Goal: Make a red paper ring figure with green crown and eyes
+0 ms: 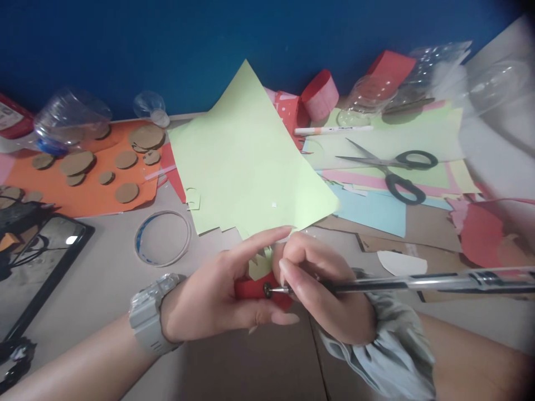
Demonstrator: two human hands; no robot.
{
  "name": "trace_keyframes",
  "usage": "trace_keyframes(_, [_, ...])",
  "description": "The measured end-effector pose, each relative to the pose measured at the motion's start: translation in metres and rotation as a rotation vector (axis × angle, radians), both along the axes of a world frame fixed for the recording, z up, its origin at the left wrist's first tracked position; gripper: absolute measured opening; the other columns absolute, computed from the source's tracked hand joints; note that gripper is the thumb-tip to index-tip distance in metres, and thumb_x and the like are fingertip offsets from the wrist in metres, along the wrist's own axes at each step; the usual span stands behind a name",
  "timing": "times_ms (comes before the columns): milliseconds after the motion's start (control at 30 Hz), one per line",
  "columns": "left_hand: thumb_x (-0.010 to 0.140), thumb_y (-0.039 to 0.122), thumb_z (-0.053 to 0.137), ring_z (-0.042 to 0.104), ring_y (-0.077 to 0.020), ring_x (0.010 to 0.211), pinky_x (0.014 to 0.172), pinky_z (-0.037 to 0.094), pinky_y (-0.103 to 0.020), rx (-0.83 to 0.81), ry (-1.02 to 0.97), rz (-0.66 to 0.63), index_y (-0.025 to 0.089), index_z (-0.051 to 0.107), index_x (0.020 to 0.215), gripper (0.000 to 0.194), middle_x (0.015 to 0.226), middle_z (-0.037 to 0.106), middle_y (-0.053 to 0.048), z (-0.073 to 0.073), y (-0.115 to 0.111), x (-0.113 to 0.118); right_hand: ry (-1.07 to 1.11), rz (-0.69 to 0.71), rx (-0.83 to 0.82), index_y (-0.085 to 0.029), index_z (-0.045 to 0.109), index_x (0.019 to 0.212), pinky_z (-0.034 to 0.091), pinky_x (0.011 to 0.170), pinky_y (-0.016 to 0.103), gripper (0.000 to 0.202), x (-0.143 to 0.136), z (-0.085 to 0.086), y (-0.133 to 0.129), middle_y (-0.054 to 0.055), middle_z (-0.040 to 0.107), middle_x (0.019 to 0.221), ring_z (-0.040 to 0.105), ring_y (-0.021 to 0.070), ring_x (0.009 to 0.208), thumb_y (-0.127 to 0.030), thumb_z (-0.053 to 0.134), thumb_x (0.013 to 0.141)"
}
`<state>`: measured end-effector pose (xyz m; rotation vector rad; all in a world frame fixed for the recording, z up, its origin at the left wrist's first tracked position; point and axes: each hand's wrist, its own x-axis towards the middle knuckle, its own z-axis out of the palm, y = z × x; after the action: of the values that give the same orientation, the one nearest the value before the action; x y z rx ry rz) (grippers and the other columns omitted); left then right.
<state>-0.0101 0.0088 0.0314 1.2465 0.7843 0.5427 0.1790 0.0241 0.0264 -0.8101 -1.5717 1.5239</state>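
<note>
My right hand [321, 278] is closed around a clear pen [418, 283], its tip pointing left at a small dark round mark on a red piece [251, 289]. That red piece lies between the thumb and fingers of my left hand [221, 289], which wears a grey watch [151, 314]. A small pale green jagged piece [261, 266] sits against the red one, partly hidden by my fingers. Just beyond both hands lies a large light green sheet [251, 161] with a notched near edge.
Black-handled scissors [390, 164] and a white marker [334, 130] lie on coloured paper at the right. At the left are a tape ring [163, 238], a phone [45, 267], cardboard discs [126, 160] on orange paper [96, 195], and a plastic bottle [73, 120]. A blue wall [188, 50] stands behind.
</note>
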Motion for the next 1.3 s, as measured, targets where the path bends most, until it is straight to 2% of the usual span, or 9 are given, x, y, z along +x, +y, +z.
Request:
trace_keyframes(100, [0.083,0.019,0.076,0.064,-0.0121,0.064,0.060,0.055,-0.021,0.011,-0.071,0.067,0.036,0.031,0.149,0.083,0.093,0.069,-0.002,0.000,-0.001,0.001,0.191,-0.024,-0.223,-0.021,0.048,0.071,0.025,0.044,0.026,0.027,0.000,-0.003,0.005,-0.005,0.042,0.062,0.033,0.0097,0.048,-0.027,0.049,0.098])
trace_keyframes(233, [0.083,0.019,0.077,0.058,-0.0101,0.064,0.059,0.051,-0.017,0.023,-0.044,0.117,0.041,0.023,0.151,0.089,0.080,0.064,0.003,0.001,-0.001,-0.001,0.441,-0.155,-0.397,-0.021,0.046,0.071,0.017,0.044,0.026,0.026,-0.001,-0.006,0.012,-0.007,0.043,0.054,0.025,0.0093,0.044,-0.029,0.050,0.096])
trace_keyframes(367, [0.085,0.019,0.074,0.060,-0.0116,0.069,0.064,0.054,-0.020,0.048,0.010,0.101,0.042,0.015,0.153,0.093,0.081,0.064,0.004,0.001,0.000,-0.003,0.415,-0.155,-0.375,-0.022,0.046,0.072,0.016,0.044,0.026,0.027,-0.001,-0.007,0.011,-0.006,0.046,0.056,0.026,0.0096,0.045,-0.033,0.051,0.096])
trace_keyframes(533, [0.082,0.023,0.077,0.065,-0.0147,0.077,0.078,0.057,-0.028,0.152,0.105,0.125,0.036,0.017,0.154,0.094,0.106,0.068,-0.004,-0.001,0.000,-0.003,0.323,-0.203,-0.318,-0.022,0.047,0.073,0.023,0.046,0.025,0.030,0.000,-0.010,0.004,-0.006,0.043,0.059,0.028,0.0101,0.048,-0.038,0.051,0.098])
trace_keyframes(733, [0.093,0.023,0.064,0.067,-0.0161,0.083,0.086,0.052,-0.031,0.150,0.038,0.055,0.036,0.000,0.155,0.091,0.092,0.071,-0.001,-0.004,-0.003,-0.004,0.210,-0.198,-0.065,-0.021,0.047,0.072,0.025,0.042,0.024,0.031,-0.002,-0.008,-0.002,-0.004,0.044,0.063,0.033,0.0089,0.046,-0.034,0.047,0.101])
trace_keyframes(900, [0.101,0.030,0.048,0.058,-0.0148,0.075,0.072,0.049,-0.026,0.247,0.180,0.140,0.036,0.005,0.156,0.071,0.085,0.067,0.000,-0.005,-0.002,-0.009,0.204,-0.158,-0.018,-0.021,0.047,0.072,0.028,0.042,0.026,0.030,-0.002,-0.009,-0.003,-0.003,0.044,0.063,0.039,0.0107,0.047,-0.032,0.046,0.100])
trace_keyframes(1000, [0.103,0.031,0.044,0.056,-0.0135,0.067,0.064,0.046,-0.024,0.203,0.191,0.164,0.031,0.000,0.157,0.070,0.077,0.067,0.000,-0.007,-0.001,-0.009,0.194,-0.151,0.008,-0.021,0.046,0.071,0.026,0.042,0.026,0.030,-0.002,-0.010,-0.003,-0.002,0.043,0.063,0.035,0.0104,0.047,-0.032,0.047,0.099])
trace_keyframes(1167, [0.094,0.028,0.063,0.061,-0.0120,0.063,0.060,0.045,-0.021,-0.042,0.017,0.134,0.030,-0.016,0.154,0.099,0.075,0.069,0.002,-0.003,0.002,-0.003,0.187,-0.164,-0.014,-0.021,0.045,0.072,0.024,0.043,0.025,0.031,-0.002,-0.008,-0.002,-0.003,0.044,0.063,0.032,0.0091,0.047,-0.032,0.045,0.101])
trace_keyframes(1300, [0.085,0.023,0.075,0.061,-0.0118,0.068,0.068,0.046,-0.024,-0.082,0.025,0.268,0.033,-0.004,0.155,0.106,0.078,0.067,0.004,-0.002,0.002,-0.001,0.205,-0.192,-0.093,-0.021,0.045,0.072,0.023,0.043,0.024,0.032,-0.002,-0.007,0.000,-0.004,0.042,0.062,0.028,0.0091,0.047,-0.037,0.047,0.100])
